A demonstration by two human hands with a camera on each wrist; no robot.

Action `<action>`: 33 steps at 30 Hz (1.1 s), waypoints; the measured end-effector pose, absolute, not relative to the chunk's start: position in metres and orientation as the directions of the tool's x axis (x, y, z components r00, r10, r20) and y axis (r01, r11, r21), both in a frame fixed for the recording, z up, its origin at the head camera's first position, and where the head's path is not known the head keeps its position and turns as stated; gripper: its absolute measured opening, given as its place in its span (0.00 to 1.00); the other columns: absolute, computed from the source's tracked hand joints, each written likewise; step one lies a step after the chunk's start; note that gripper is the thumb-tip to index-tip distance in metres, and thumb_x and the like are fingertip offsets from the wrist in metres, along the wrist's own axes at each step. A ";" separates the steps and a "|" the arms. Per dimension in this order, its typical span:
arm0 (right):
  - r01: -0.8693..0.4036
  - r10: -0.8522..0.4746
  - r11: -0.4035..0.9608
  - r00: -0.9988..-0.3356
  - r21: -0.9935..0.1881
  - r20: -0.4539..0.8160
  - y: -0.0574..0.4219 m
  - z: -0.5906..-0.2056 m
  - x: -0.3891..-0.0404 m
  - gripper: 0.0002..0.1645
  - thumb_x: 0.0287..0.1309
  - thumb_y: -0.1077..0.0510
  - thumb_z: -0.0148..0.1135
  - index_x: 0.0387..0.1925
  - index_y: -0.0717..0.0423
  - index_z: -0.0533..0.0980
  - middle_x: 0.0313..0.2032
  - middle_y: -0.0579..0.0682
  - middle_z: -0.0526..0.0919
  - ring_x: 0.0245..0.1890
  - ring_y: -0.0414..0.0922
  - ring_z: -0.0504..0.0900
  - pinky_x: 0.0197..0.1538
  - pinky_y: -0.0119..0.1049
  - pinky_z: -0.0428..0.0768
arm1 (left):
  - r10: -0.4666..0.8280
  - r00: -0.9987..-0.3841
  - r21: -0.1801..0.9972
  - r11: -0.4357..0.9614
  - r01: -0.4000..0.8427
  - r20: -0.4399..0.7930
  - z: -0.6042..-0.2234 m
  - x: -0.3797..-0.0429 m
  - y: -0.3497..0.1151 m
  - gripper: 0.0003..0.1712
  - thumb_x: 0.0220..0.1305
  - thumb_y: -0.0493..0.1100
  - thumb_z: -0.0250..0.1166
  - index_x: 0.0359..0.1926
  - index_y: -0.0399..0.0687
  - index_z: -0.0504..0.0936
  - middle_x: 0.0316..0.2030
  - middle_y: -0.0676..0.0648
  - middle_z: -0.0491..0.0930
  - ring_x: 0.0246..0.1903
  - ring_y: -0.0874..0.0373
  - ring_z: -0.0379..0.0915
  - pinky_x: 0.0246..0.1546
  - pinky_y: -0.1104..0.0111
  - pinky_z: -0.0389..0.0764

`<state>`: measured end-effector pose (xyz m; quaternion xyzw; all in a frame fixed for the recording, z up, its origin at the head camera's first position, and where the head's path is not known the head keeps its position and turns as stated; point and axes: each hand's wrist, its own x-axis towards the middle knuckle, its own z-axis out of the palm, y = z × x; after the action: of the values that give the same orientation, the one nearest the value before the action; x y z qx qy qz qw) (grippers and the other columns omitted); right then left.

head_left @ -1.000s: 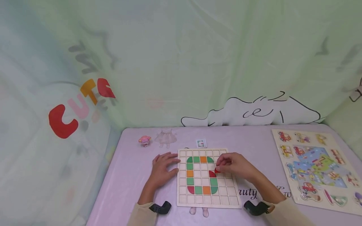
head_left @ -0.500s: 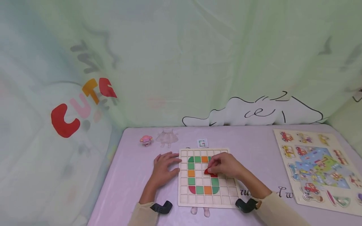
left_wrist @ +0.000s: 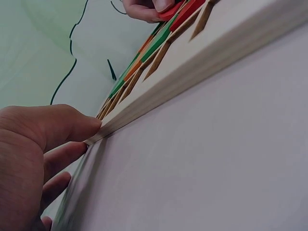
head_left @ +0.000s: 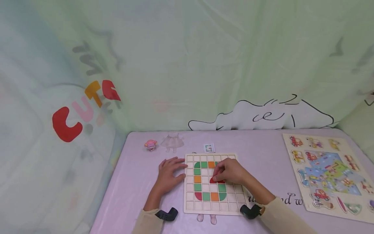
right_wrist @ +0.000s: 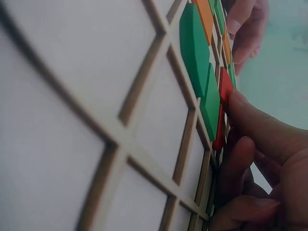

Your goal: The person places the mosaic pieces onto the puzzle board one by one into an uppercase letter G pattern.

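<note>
A square wooden grid board (head_left: 228, 206) lies on the table, with green, orange and red tiles forming a ring in its cells. My right hand (head_left: 229, 171) pinches a red tile (head_left: 212, 180) with a curved edge, low over the board. In the right wrist view, the thumb (right_wrist: 262, 130) presses on that red tile (right_wrist: 225, 89), beside green tiles (right_wrist: 195, 53). My left hand (head_left: 170, 173) lies at the board's left edge, fingers spread. In the left wrist view, its thumb (left_wrist: 79, 126) touches the board's side. Fingers of the right hand partly cover the red tile below.
A small card (head_left: 209, 148) with a tile pattern lies behind the board. At the back left stands a pink-haired figurine (head_left: 151, 145). A wooden vehicle puzzle (head_left: 298, 175) is on the right of the lilac table (head_left: 263, 152). Patterned curtains (head_left: 175, 65) hang behind.
My right hand has moved left with the red tile, from the ring's right side to its inside, then lowered slightly. The left hand stays at the board's edge.
</note>
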<state>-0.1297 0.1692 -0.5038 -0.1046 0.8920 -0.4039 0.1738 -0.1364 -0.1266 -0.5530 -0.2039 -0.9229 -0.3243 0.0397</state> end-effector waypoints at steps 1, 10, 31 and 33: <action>-0.039 -0.321 0.657 -0.918 -0.753 -0.232 0.169 -0.504 -0.130 0.08 0.51 0.58 0.78 0.24 0.47 0.83 0.21 0.43 0.81 0.28 0.42 0.76 0.31 0.34 0.73 | 0.350 -0.914 0.583 0.706 0.402 0.206 -0.553 -0.136 -0.127 0.18 0.60 0.46 0.72 0.52 0.61 0.87 0.64 0.55 0.79 0.72 0.50 0.65 0.73 0.37 0.49; -0.009 -0.293 0.665 -0.923 -0.747 -0.250 0.166 -0.502 -0.128 0.08 0.50 0.59 0.78 0.23 0.48 0.84 0.22 0.43 0.82 0.27 0.42 0.76 0.30 0.33 0.73 | 0.346 -0.918 0.589 0.707 0.392 0.196 -0.550 -0.134 -0.126 0.17 0.60 0.46 0.72 0.52 0.61 0.87 0.64 0.55 0.79 0.72 0.50 0.65 0.73 0.37 0.48; -0.022 -0.273 0.685 -0.934 -0.728 -0.229 0.166 -0.500 -0.128 0.11 0.47 0.60 0.80 0.21 0.48 0.83 0.19 0.43 0.81 0.25 0.42 0.75 0.28 0.33 0.72 | 0.349 -0.914 0.587 0.703 0.401 0.207 -0.550 -0.135 -0.126 0.17 0.60 0.46 0.72 0.51 0.59 0.87 0.64 0.54 0.80 0.72 0.49 0.65 0.73 0.37 0.49; -0.015 -0.270 0.686 -0.934 -0.728 -0.235 0.166 -0.499 -0.127 0.11 0.47 0.60 0.80 0.21 0.48 0.83 0.20 0.43 0.81 0.26 0.42 0.75 0.28 0.33 0.73 | 0.351 -0.912 0.589 0.700 0.405 0.209 -0.550 -0.135 -0.126 0.17 0.60 0.46 0.72 0.52 0.59 0.87 0.64 0.54 0.80 0.72 0.49 0.65 0.73 0.37 0.49</action>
<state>-0.1269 0.1660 -0.4993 -0.0790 0.9033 -0.3884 0.1641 -0.1353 -0.1259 -0.5503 -0.2052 -0.9210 -0.3287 0.0404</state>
